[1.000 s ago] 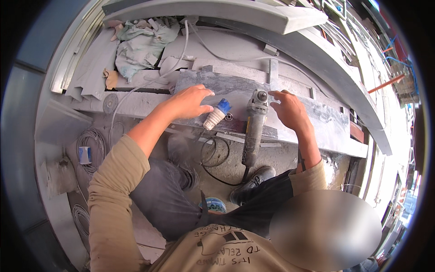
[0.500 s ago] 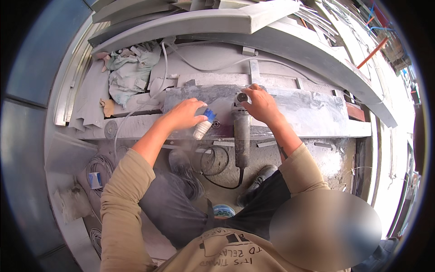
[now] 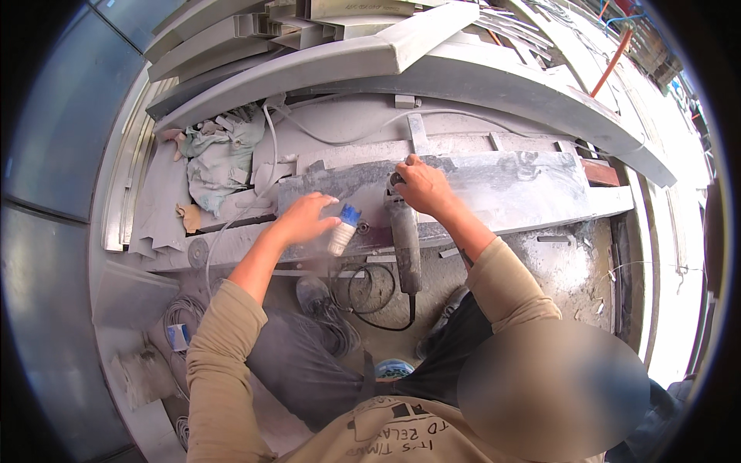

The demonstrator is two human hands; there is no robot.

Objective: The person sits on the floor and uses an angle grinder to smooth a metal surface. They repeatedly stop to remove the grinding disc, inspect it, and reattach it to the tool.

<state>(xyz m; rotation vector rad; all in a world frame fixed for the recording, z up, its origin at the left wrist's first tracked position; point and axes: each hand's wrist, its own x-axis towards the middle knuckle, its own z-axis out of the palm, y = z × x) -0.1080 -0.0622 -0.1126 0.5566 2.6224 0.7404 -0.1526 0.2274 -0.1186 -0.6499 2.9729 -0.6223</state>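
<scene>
My right hand (image 3: 427, 187) is closed around the head of a dusty dark angle grinder (image 3: 405, 245). Its body extends toward me past the near edge of a grey slab (image 3: 478, 193), and a black cord leaves its end. My left hand (image 3: 301, 220) is open, fingers apart, just left of a white plug connector with a blue end (image 3: 343, 231). The connector sits tilted at the slab's near edge; the hand does not appear to grip it. A small round metal nut (image 3: 363, 228) lies between the connector and the grinder.
Long grey metal profiles (image 3: 332, 73) are stacked behind the slab. A dusty crumpled cloth (image 3: 221, 162) lies at left, with a round disc (image 3: 198, 251) nearer me. The grinder's cord (image 3: 370, 282) loops below the slab near my feet. Coiled cable (image 3: 184, 312) lies at lower left.
My left hand has drawn slightly away from the connector, its fingers lower. My right hand remains on the grinder head. The whole view has shifted a little.
</scene>
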